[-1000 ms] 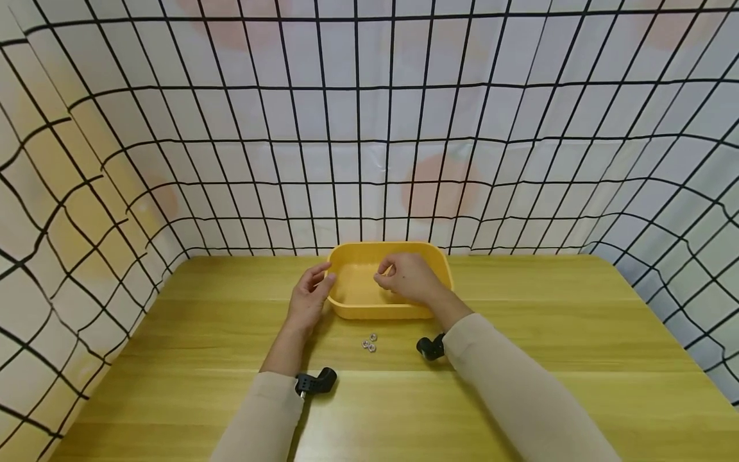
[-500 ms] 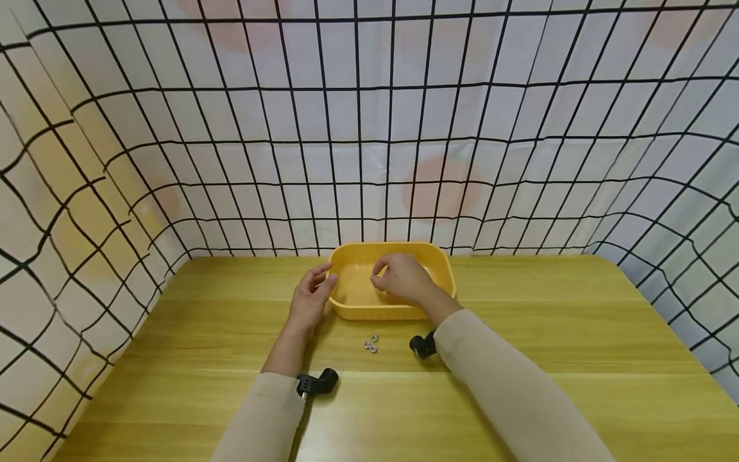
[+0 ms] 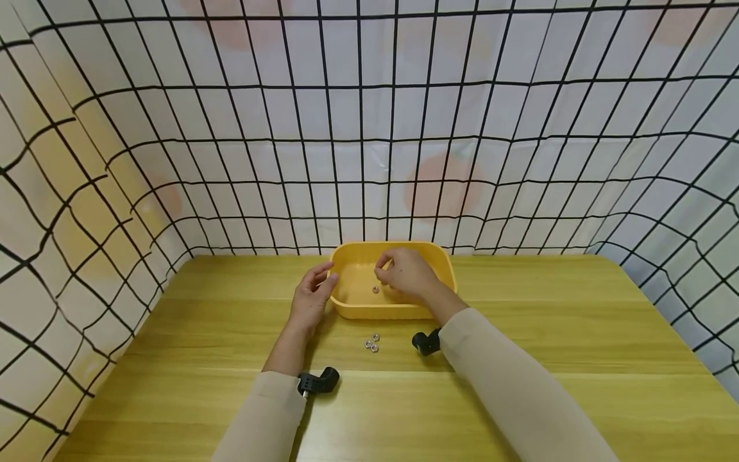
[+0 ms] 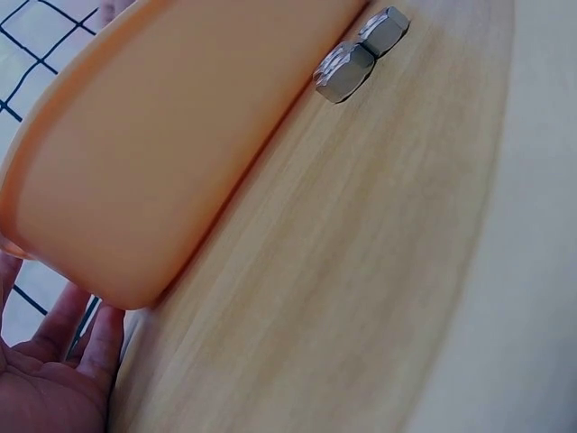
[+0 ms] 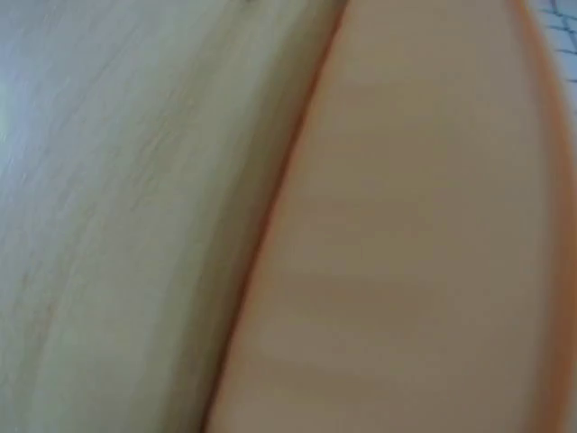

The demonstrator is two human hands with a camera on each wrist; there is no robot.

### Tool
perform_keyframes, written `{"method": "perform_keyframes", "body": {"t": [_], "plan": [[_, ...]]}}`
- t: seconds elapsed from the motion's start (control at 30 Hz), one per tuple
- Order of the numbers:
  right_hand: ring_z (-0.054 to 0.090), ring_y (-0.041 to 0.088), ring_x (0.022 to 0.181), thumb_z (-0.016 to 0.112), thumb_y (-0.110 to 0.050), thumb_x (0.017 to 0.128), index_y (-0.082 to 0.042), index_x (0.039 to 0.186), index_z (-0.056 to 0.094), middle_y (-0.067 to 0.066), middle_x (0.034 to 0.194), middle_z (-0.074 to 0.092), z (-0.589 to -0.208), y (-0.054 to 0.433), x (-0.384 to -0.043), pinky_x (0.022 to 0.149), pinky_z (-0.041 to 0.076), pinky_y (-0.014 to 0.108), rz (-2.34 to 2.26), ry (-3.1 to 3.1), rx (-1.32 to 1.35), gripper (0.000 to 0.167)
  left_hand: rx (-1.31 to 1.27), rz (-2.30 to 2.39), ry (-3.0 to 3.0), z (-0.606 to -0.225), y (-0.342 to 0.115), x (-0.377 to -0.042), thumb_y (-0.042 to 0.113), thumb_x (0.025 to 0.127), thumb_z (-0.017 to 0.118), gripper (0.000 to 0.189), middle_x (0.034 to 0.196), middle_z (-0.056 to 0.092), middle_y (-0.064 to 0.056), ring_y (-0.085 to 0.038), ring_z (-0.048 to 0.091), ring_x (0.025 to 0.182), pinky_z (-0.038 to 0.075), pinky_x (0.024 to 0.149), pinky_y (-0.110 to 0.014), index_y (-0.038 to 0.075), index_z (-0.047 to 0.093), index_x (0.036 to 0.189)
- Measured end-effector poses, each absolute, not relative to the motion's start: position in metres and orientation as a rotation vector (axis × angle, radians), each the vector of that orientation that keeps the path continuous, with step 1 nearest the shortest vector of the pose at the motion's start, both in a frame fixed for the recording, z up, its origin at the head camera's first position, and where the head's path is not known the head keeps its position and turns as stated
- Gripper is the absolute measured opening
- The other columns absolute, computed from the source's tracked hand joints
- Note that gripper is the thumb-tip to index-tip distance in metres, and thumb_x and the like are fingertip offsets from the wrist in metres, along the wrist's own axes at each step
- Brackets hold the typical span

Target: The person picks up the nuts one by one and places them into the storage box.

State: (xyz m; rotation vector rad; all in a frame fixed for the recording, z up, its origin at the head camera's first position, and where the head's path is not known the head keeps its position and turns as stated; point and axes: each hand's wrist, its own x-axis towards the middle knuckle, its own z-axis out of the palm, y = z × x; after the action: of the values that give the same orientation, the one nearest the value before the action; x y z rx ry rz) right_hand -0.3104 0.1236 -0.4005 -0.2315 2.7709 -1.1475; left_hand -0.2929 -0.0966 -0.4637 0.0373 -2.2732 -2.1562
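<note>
A yellow plastic tray [image 3: 383, 312] stands at the back of the table. Inside lies one metal hex nut [image 3: 375, 290], just below the fingertips of my right hand [image 3: 408, 274]. That hand hangs over the tray with curled fingers and the thumb near the index finger; whether anything is between the tips is hidden. My left hand [image 3: 310, 300] rests at the tray's left end with relaxed fingers touching its side, also seen in the left wrist view. Three hex nuts [image 3: 374, 348] lie together on the table before the tray. The right wrist view has only tray wall and table.
The wooden table [image 3: 519, 346] reaches out on both sides of the tray. Behind it and along the sides hangs a black grid net [image 3: 358, 141] over pale cloth. Each wrist wears a small black camera [image 3: 320, 382].
A hex nut has come into view on the tray floor beneath my right hand, which has shifted slightly. My left hand and the three nuts on the table stay put.
</note>
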Motion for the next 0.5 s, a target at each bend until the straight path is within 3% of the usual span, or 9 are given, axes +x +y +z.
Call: {"method": "perform_keyframes", "body": {"t": [0.33, 0.5], "plan": [[0.070, 0.034, 0.073, 0.069, -0.030, 0.097, -0.017, 0.102, 0.071, 0.014, 0.087, 0.076, -0.381, 0.123, -0.290, 0.054, 0.046, 0.027, -1.212, 2.781, -0.379, 0.015, 0.007, -2.150, -2.279, -0.463, -0.097, -0.294, 0.029, 0.102, 0.064, 0.042, 0.151, 0.050, -0.019, -0.033, 0.043, 0.144, 0.040, 0.116, -0.051, 0.016, 0.059, 0.142], [0.069, 0.032, 0.072, 0.070, -0.027, 0.096, -0.017, 0.100, 0.071, 0.012, 0.084, 0.076, -0.375, 0.124, -0.275, 0.055, 0.048, 0.028, -1.264, 2.747, -0.367, 0.011, 0.009, -2.134, -2.291, -0.464, -0.098, -0.294, 0.030, 0.102, 0.064, 0.042, 0.150, 0.051, -0.018, -0.032, 0.043, 0.144, 0.041, 0.115, -0.051, 0.016, 0.059, 0.141]]}}
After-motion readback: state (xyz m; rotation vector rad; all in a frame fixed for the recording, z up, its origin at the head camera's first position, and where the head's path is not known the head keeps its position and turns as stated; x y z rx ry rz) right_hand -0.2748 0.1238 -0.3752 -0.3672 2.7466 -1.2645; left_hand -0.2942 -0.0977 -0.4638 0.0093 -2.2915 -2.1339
